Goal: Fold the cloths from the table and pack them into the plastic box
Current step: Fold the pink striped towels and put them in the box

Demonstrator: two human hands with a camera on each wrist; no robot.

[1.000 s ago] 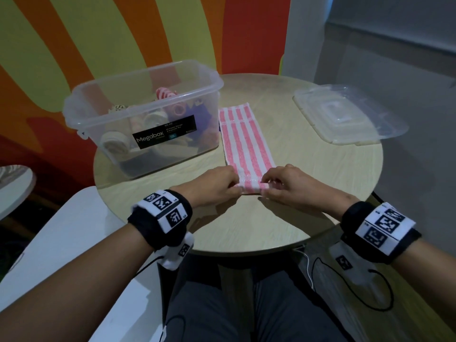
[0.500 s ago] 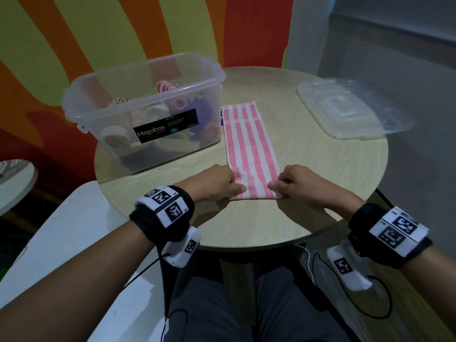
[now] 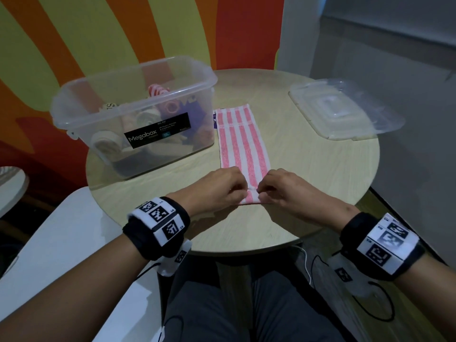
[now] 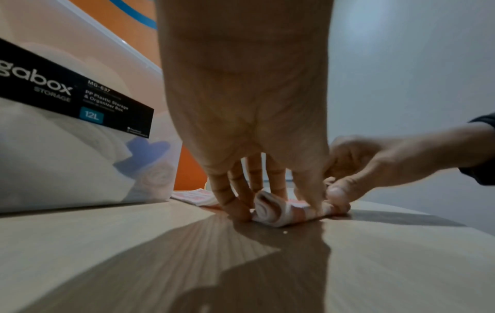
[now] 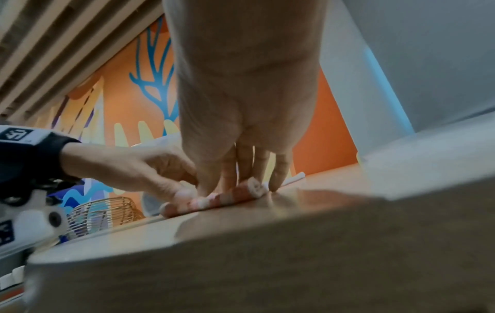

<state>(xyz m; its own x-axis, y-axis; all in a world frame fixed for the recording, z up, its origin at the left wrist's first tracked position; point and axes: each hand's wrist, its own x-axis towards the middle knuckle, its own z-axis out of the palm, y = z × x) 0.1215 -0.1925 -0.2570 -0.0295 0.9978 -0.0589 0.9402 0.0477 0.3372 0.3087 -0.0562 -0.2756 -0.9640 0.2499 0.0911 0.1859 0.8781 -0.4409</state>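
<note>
Grip: my left hand point(image 3: 222, 188) and right hand point(image 3: 283, 187) pinch the rolled near end of the striped cloth point(image 3: 243, 141), close to the table point(image 3: 308, 169) near edge.
Risk: uneven pressure would probably skew or loosen the roll.
Room: plastic box point(image 3: 138, 114) crowds the cloth's left edge; lid point(image 3: 345, 107) lies well apart, rightward.

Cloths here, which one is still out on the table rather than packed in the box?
The pink-and-white striped cloth, lying beside the plastic box, its near end being rolled by both hands; the other rolled cloths sit inside it.
</note>
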